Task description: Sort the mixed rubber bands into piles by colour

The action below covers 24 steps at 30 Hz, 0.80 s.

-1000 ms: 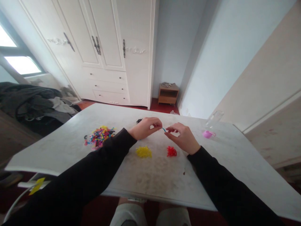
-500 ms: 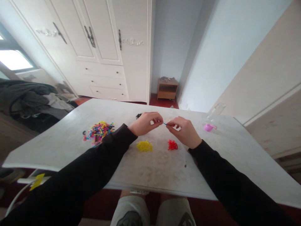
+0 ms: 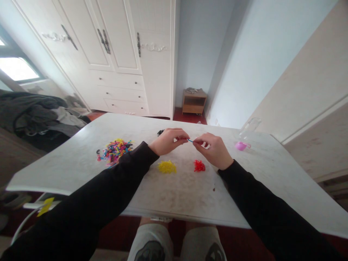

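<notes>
"While the blue band (image 3: 190,140) spans the gap above the worktop (image 3: 179,195), what holds it?"

"Both hands: left hand (image 3: 170,140) and right hand (image 3: 210,149) pinch one end each, fingertips together."

"Around them?"

"Yellow bands (image 3: 167,167) and red bands (image 3: 199,166) nearer the person; a mixed pile (image 3: 115,149) farther left."

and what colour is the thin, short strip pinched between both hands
The thin, short strip is blue; it shows best in the head view.
</notes>
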Each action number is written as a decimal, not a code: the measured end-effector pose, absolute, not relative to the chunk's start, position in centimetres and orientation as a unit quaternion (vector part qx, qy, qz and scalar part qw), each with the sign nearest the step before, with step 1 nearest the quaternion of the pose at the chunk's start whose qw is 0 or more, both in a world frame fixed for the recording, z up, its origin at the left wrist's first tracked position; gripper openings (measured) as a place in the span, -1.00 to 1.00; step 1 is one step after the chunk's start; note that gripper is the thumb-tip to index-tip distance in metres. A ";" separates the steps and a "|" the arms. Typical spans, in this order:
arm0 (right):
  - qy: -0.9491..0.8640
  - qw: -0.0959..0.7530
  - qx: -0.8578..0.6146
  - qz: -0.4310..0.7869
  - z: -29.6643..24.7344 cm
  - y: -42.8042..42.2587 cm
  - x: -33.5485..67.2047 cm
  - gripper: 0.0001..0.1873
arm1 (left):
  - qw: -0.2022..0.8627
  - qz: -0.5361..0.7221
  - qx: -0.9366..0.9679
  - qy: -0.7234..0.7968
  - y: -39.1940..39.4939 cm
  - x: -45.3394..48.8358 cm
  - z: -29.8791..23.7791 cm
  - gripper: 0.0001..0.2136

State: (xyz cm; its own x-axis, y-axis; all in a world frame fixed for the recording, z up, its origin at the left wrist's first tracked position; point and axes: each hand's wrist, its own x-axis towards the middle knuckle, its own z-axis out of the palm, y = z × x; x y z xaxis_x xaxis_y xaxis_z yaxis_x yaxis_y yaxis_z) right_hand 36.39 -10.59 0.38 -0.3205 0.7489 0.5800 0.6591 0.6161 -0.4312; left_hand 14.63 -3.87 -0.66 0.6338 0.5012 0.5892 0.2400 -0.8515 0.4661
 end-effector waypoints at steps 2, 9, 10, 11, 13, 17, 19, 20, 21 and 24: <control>-0.811 0.386 -0.435 0.059 0.4 -10.6 36.4 -0.85 | 0.177 0.375 0.886 0.206 -3.8 14.6 -0.7 -0.89; -0.811 0.388 -0.434 0.054 0.3 -10.6 36.4 -0.85 | 0.190 0.374 0.882 0.217 -4.0 14.7 -0.6 -0.86; -0.811 0.387 -0.435 0.053 0.3 -10.5 36.4 -0.85 | 0.193 0.375 0.880 0.216 -4.0 14.7 -0.6 -0.86; -0.811 0.386 -0.436 0.052 0.3 -10.6 36.4 -0.86 | 0.194 0.376 0.880 0.215 -4.0 14.7 -0.6 -0.85; -0.811 0.384 -0.438 0.053 0.3 -10.6 36.5 -0.86 | 0.193 0.376 0.881 0.214 -4.1 14.7 -0.6 -0.86; -0.809 0.381 -0.444 0.058 0.3 -10.6 36.5 -0.84 | 0.181 0.368 0.885 0.218 -4.2 14.7 -0.6 -0.88; -0.809 0.380 -0.445 0.059 0.3 -10.6 36.4 -0.85 | 0.178 0.366 0.887 0.218 -4.2 14.7 -0.5 -0.88; -0.809 0.379 -0.445 0.060 0.3 -10.6 36.4 -0.85 | 0.178 0.365 0.888 0.218 -4.2 14.6 -0.5 -0.89; -0.810 0.379 -0.444 0.060 0.3 -10.6 36.4 -0.86 | 0.179 0.363 0.888 0.218 -4.2 14.6 -0.5 -0.89; -0.813 0.375 -0.442 0.060 0.3 -10.7 36.3 -0.86 | 0.185 0.354 0.890 0.218 -4.1 14.5 -0.3 -0.90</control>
